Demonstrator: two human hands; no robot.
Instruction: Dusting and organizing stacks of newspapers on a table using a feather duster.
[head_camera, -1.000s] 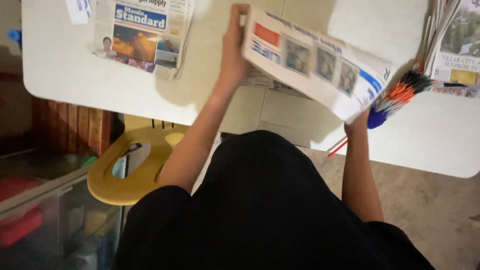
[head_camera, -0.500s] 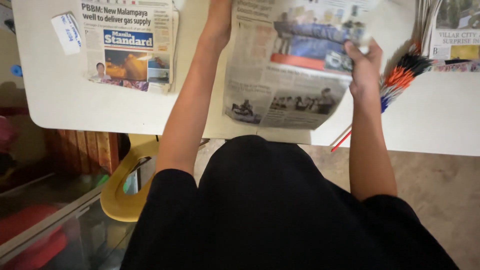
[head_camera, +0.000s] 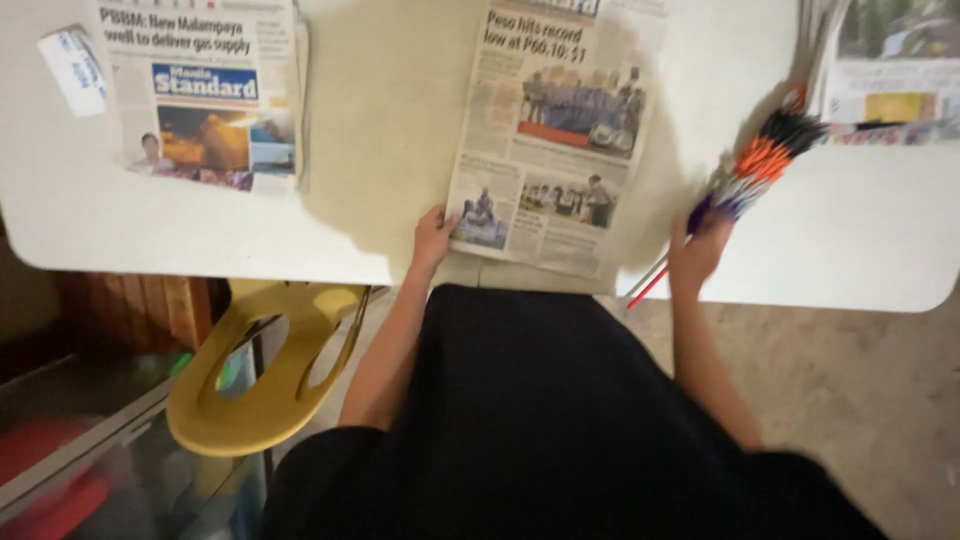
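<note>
A newspaper (head_camera: 555, 130) lies flat on the white table (head_camera: 380, 130), straight in front of me. My left hand (head_camera: 432, 238) grips its lower left corner at the table's front edge. My right hand (head_camera: 698, 252) is off the paper and closes on the lower end of a bundle of thin sticks (head_camera: 762, 165) with orange, black and purple tips. The bundle lies slanted to the right of the newspaper, and one red stick pokes out below my hand.
A second folded newspaper (head_camera: 205, 95) lies at the table's left, with a small white and blue packet (head_camera: 75, 68) beside it. More printed papers (head_camera: 895, 65) sit at the far right. A yellow stool seat (head_camera: 270, 365) stands under the table's left side.
The newspaper, held up and folded in both hands before, now lies flat on the table. My right hand has left it and gone right to the stick bundle.
</note>
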